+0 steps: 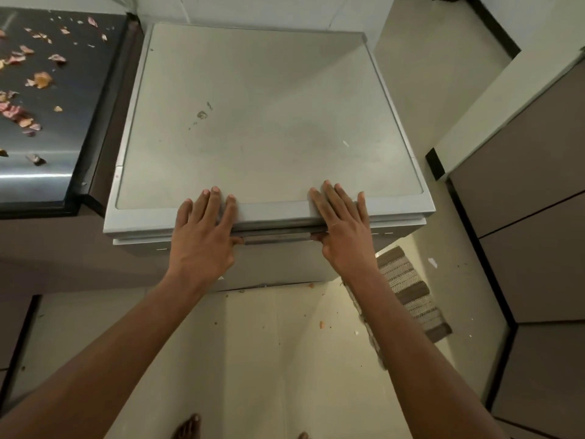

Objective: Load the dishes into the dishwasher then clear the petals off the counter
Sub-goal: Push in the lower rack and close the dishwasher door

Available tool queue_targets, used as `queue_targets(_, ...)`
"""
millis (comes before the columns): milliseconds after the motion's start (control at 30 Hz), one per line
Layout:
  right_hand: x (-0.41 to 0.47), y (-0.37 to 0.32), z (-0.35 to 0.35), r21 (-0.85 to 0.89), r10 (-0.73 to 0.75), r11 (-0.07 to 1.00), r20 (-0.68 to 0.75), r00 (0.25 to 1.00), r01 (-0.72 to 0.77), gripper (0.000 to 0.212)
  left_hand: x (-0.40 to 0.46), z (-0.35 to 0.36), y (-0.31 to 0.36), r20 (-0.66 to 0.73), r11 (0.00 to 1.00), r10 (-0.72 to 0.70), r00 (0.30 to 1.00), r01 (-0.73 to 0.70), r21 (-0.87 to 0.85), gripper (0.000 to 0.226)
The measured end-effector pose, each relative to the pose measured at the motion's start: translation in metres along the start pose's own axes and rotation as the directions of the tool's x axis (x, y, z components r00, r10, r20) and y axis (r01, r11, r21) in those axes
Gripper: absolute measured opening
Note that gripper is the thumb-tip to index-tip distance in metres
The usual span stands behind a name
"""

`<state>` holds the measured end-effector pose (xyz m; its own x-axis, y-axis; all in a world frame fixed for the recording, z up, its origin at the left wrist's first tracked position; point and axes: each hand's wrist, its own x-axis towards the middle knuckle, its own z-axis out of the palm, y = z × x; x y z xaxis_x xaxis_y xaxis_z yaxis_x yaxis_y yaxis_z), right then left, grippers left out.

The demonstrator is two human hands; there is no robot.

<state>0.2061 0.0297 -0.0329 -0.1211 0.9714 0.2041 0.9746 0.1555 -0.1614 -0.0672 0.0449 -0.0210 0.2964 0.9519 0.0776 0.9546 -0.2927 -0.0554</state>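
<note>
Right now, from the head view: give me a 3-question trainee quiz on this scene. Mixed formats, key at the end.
1. True or false: the dishwasher door is open.
2. Where do the petals lie? A) on the dishwasher top B) on the dark counter to its left C) in a bowl
3. Fill in: the fingers of the left hand and right hand lie flat on the dishwasher's ____ edge.

Key: 1 false; 2 B; 3 front (thumbs tucked under the lip).
</note>
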Motion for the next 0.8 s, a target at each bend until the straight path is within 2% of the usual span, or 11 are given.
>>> queue_targets(133,0.000,-0.003,0.005,0.018,-0.002,1.000,-0.079,0.997,0.003,0.093,0.013,-0.010,-0.003,-0.009,0.997,0.054,0.998,-0.054,0.046,0.084)
queue_targets(267,0.000,-0.001,0.008,-0.006,-0.024,1.000,-0.127,0.992,0.023,0.096,0.022,-0.008,-0.016,0.011,0.988,0.154,0.988,-0.154,0.002,0.106)
queue_targets(367,-0.001,0.001,0.013,-0.021,-0.049,0.999,-0.165,0.985,0.046,0.097,0.026,0.000,-0.020,0.054,0.985,0.171,0.984,-0.171,-0.006,0.116)
queue_targets(800,-0.001,0.002,0.020,-0.023,-0.068,0.998,-0.242,0.968,0.064,0.077,0.023,0.009,-0.019,-0.007,0.985,0.174,0.985,-0.174,0.008,0.109)
